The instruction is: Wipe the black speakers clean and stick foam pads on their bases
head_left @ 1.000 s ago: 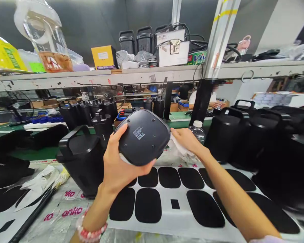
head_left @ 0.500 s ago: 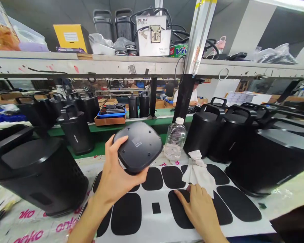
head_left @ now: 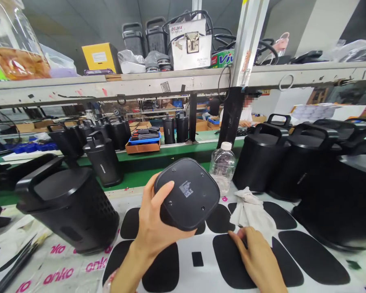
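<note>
My left hand (head_left: 154, 228) is closed around a black rounded-square base (head_left: 198, 179), thumb on its face and fingers behind the edge. Small screws sit near its corners, and a pale printed label marks the middle. Beneath lies a white sheet (head_left: 187, 244) bearing several black rounded-square pads (head_left: 228, 256). My right hand (head_left: 256, 252) rests over one pad, fingers curled and thumb at the pad's upper edge. What its fingertips pinch, if anything, is hidden. A crumpled white cloth (head_left: 251, 209) lies just beyond those fingers.
Black speakers with handles stand at left (head_left: 70, 203) and right (head_left: 262, 158). Behind the sheet is a clear plastic bottle (head_left: 222, 165). A brush (head_left: 24, 256) lies at lower left. The overhead shelf (head_left: 140, 83) and a post (head_left: 232, 114) cross the view; a person (head_left: 245, 114) is beyond.
My left hand has brought the base slightly lower and right, and its labelled face now shows more squarely. My right hand remains at the same pad. The camera view has shifted a little left.
</note>
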`<state>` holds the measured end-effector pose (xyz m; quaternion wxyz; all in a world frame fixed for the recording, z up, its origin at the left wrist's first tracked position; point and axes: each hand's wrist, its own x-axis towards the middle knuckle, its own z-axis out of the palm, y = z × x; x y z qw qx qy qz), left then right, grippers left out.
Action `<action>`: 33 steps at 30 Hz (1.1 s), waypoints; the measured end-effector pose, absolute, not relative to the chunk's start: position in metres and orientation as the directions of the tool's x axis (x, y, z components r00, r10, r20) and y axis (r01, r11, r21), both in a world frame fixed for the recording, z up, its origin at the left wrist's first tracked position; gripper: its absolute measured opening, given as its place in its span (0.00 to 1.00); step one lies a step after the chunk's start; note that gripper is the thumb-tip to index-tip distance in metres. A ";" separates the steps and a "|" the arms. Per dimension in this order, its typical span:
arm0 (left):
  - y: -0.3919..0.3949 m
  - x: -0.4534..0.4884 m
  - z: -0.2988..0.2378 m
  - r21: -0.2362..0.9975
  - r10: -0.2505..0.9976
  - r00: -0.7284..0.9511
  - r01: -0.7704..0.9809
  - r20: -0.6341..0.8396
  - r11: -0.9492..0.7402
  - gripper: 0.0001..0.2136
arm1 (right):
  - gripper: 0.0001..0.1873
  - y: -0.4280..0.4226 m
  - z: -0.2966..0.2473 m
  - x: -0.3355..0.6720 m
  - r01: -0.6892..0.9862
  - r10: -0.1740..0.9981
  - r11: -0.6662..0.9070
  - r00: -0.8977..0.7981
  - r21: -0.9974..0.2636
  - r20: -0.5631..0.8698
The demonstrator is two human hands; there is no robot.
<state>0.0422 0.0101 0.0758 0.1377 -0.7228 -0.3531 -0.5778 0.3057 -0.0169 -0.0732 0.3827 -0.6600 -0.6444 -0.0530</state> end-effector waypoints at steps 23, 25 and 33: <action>0.001 0.049 0.111 0.284 0.472 0.128 0.653 0.872 -0.702 0.40 | 0.08 -0.048 -0.038 0.319 0.453 0.869 0.469 -0.086 -0.758 0.486; 0.002 0.044 0.112 0.308 0.489 0.114 0.650 0.865 -0.695 0.40 | 0.09 -0.056 -0.034 0.330 0.345 0.867 0.467 0.001 -0.814 0.498; -0.013 0.029 0.100 0.277 0.464 0.180 0.599 0.867 -0.751 0.43 | 0.12 -0.077 0.024 0.367 -0.009 0.648 0.437 0.697 -0.899 0.308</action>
